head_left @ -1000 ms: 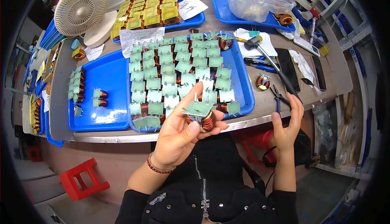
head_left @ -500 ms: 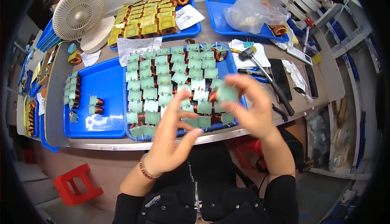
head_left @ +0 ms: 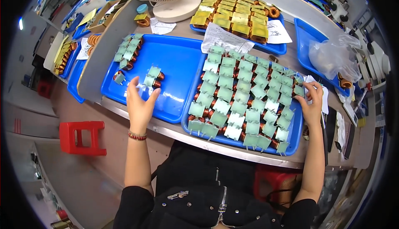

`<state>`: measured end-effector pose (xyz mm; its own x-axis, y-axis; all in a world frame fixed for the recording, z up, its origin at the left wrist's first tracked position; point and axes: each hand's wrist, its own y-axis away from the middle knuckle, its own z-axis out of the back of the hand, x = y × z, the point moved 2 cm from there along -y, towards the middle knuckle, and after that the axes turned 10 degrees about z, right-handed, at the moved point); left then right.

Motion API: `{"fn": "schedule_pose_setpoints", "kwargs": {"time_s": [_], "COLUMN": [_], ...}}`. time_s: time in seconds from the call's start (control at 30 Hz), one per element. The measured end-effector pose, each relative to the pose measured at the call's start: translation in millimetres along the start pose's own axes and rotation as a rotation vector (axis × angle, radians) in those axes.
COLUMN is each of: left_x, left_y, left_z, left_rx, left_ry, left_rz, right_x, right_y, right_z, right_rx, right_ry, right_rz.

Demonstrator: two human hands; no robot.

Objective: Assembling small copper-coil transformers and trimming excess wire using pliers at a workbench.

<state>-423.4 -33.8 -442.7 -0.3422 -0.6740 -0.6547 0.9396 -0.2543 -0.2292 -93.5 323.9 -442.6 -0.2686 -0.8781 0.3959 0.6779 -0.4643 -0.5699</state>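
Left hand (head_left: 140, 109) spreading wide by a blue tray (head_left: 176, 56), frame left, right hand (head_left: 312, 103) pinching a coil (head_left: 299, 90), frame right

Light is bouncing off the smooth, glossy blue plastic rectangular tray (head_left: 179, 69), while the square pale-green boards (head_left: 240, 107) are showing a flat satin face and the ridged reddish copper-wire coils (head_left: 161, 76) are glinting! The crumpled clear plastic bag (head_left: 332, 57) is shining, the creased white paper sheet (head_left: 224, 40) is looking matt, and the black cloth jacket (head_left: 193, 214) is appearing dull around its gleaming silvery metal zip (head_left: 222, 207).
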Motion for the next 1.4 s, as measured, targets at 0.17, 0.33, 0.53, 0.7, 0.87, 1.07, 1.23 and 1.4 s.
{"fn": "schedule_pose_setpoints", "kwargs": {"time_s": [0.17, 0.33, 0.53, 0.7, 0.87, 1.07, 1.23, 1.4], "left_x": [5.2, 4.6, -63.0, -108.2, -123.9, -115.8, -121.6, -117.6], "left_y": [-20.0, 0.9, 65.5, 103.2, 119.5, 126.4, 129.6, 134.8], "left_z": [-14.4, 6.1, 7.2, -10.8, -3.3, -5.8, -6.5, -11.8], "left_rx": [0.034, 0.392, 1.221, 1.562, 1.513, 1.233, 1.393, 1.231], "left_ry": [-0.02, 0.818, 1.553, 1.638, 1.592, 1.446, 1.626, 1.416], "left_rz": [0.021, 0.24, 0.28, 0.272, 0.331, 0.206, 0.373, 0.172], "right_x": [7.3, 38.4, 134.9, 220.7, 222.8, 222.2, 230.9, 223.1], "right_y": [-3.5, -8.6, -1.0, 5.9, 16.3, 18.8, 20.1, 17.4], "right_z": [2.7, 33.1, 38.7, 6.3, 0.5, 2.6, 0.9, 0.0], "right_rx": [0.104, 0.036, 0.004, 0.063, 0.047, -0.028, 0.019, -0.023], "right_ry": [-0.023, 0.038, -0.284, -0.514, -0.606, -0.531, -0.477, -0.273], "right_rz": [-0.1, -0.055, 0.018, 0.239, 0.191, 0.187, 0.283, 0.265]}}
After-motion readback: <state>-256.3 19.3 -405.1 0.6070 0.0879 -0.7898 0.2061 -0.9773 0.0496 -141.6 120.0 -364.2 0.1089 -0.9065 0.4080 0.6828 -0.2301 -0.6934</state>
